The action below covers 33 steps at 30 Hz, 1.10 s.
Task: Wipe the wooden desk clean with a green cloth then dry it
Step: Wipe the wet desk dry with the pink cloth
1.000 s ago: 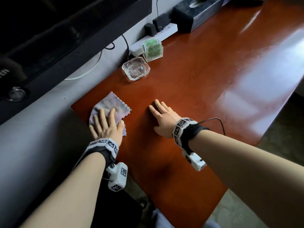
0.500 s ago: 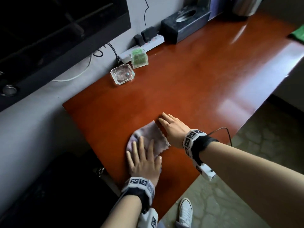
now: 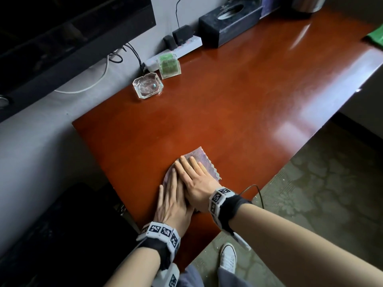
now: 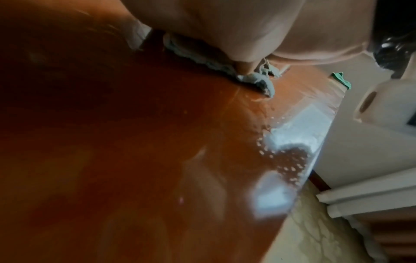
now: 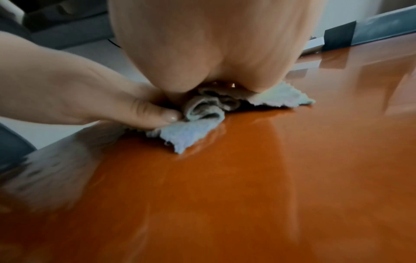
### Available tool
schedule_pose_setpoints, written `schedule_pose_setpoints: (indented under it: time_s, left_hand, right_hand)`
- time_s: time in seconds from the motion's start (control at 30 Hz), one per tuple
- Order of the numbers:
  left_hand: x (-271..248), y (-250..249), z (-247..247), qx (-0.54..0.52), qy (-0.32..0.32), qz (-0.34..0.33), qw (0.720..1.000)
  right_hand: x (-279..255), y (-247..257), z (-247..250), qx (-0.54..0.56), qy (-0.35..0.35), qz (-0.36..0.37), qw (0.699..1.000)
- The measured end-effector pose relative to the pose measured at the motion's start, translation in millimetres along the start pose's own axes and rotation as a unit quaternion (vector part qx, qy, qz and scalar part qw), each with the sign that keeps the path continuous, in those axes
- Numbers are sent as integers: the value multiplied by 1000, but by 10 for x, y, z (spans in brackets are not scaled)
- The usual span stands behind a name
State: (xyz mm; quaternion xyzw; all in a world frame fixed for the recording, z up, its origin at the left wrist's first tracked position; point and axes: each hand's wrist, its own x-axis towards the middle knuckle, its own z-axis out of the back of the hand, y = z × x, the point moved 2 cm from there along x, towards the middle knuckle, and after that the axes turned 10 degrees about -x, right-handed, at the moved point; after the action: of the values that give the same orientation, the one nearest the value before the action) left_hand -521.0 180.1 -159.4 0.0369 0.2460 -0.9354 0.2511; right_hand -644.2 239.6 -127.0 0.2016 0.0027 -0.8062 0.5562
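A pale lilac-grey cloth [image 3: 204, 162] lies on the glossy red-brown wooden desk [image 3: 228, 100], close to its front edge. My left hand [image 3: 170, 195] presses flat on the cloth, and its thumb lies against a bunched fold [image 5: 202, 108]. My right hand [image 3: 196, 177] lies flat over the left fingers and the cloth, fingers straight. A green cloth [image 3: 375, 36] rests at the desk's far right end, away from both hands. In the left wrist view, small water droplets [image 4: 292, 160] sit near the desk's front edge, beside the lilac cloth [image 4: 254, 78].
At the back stand a glass ashtray [image 3: 148, 87], a clear green box [image 3: 169, 66], a white power strip [image 3: 182, 49] with plugs and a black tissue box [image 3: 228, 21]. A dark screen [image 3: 62, 27] hangs at the left. My white shoe [image 3: 228, 257] is on the floor below.
My left hand has dragged the cloth from the desk's back left corner toward the front edge. My right hand has moved from bare wood onto the cloth and the left fingers.
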Motion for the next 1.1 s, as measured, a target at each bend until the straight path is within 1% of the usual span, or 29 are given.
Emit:
schedule_pose_setpoints:
  time_s: [0.07, 0.2, 0.3, 0.43, 0.57, 0.63, 0.7, 0.77, 0.8, 0.87, 0.97, 1.03, 1.1]
  left_hand:
    - [-38, -86, -42, 26, 22, 4, 999]
    - [-165, -248, -85, 70, 33, -38, 996]
    - [-121, -242, -19, 96, 37, -61, 993]
    - [185, -79, 158, 125, 96, -74, 985]
    - [692, 24, 471, 140, 145, -76, 976]
    - [962, 142, 666, 148, 144, -62, 976]
    - [1158, 326, 885, 109, 115, 2, 987]
    - [1283, 556, 1065, 54, 83, 73, 992]
    - [1327, 670, 1136, 48, 76, 93, 992]
    - [1396, 864, 1248, 67, 75, 102, 990]
    - [1518, 1069, 1305, 82, 94, 101, 987]
    - [1626, 1150, 1338, 85, 111, 96, 985]
    - [1756, 1176, 1392, 84, 123, 76, 986]
  right_hand:
    - [-74, -84, -88, -6, -6, 10, 1000]
    - [-260, -260, -136, -21, -4, 34, 999]
    - [-351, -468, -46, 7, 0, 39, 999]
    - [-236, -663, 9, -53, 8, 41, 998]
    - [208, -738, 169, -70, 17, 15, 997]
    - [508, -819, 302, -89, 31, -1, 996]
    - [738, -879, 437, -106, 40, -41, 993]
    - [850, -840, 530, -79, 21, -99, 992]
    - [876, -762, 540, -59, 14, -125, 990]
    - [904, -517, 463, -36, 9, -163, 986]
    - [995, -235, 294, -41, 4, -200, 979]
    - [1114, -188, 272, -59, 3, -186, 981]
    - [1268, -236, 331, -85, 10, -144, 986]
